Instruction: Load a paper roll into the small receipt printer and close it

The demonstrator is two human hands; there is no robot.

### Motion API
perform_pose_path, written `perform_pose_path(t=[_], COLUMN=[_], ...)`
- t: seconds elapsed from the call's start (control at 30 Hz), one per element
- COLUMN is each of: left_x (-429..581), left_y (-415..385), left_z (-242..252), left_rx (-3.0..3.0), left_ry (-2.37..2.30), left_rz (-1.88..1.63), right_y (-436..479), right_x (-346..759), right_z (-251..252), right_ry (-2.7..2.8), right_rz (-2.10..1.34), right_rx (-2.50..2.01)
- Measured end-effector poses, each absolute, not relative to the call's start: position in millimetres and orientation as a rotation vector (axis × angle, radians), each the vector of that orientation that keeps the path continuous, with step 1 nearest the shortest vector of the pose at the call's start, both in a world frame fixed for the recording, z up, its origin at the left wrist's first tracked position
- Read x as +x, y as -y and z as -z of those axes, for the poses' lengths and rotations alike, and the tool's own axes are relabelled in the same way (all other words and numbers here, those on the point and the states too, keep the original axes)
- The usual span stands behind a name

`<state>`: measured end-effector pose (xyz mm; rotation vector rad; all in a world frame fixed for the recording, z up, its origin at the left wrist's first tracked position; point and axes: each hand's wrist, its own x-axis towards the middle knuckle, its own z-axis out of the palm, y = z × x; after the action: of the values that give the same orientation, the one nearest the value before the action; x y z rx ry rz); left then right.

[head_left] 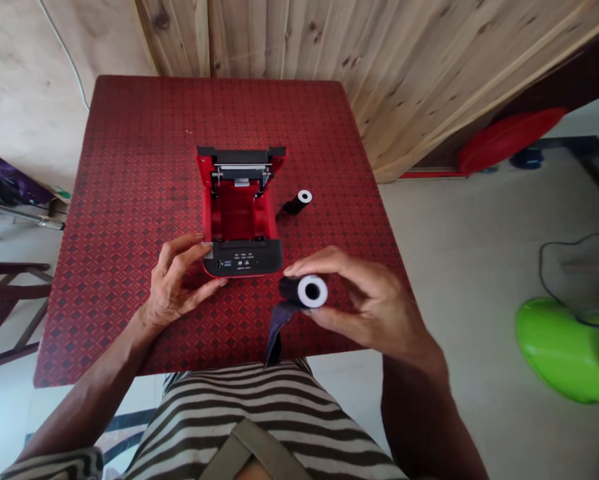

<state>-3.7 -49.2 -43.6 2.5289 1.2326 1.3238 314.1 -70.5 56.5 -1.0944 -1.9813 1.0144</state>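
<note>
A red and black receipt printer (246, 259) stands on the table with its lid (242, 158) raised. Its red paper compartment (236, 212) holds no roll. My left hand (176, 277) grips the printer's front left corner, fingertips on the top panel and thumb low at the front edge. Between thumb and fingers of my right hand (366, 300) is a small paper roll (312, 291), white at the end with a dark core hole and black outside. A loose dark strip (278, 327) hangs from it. Another such roll (299, 201) lies right of the printer.
The red patterned table (144, 133) meets a wooden plank wall (279, 40) at the back. A dark wooden chair (9, 293) stands at the left. On the floor to the right are a green plastic stool or tub (564, 350) and a black cable (549, 253).
</note>
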Motion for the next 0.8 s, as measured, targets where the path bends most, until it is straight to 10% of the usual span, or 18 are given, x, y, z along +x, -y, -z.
perform_pose_path(t=[0.27,0.53,0.8], left_x=[-4,-3,-3], left_y=[48,47,48], left_z=[43,41,40], left_rx=[2.524,2.483,2.532], left_ry=[-1.265,-1.267,-1.289], left_rz=[-1.313,-1.34,-1.298], right_y=[92,70,-43], right_x=[300,326,352], right_z=[40,27,76], right_ry=[1.806,1.713,1.482], right_rz=[-1.001,-1.244,-0.747], right_rx=[-1.306,-1.344,-1.415])
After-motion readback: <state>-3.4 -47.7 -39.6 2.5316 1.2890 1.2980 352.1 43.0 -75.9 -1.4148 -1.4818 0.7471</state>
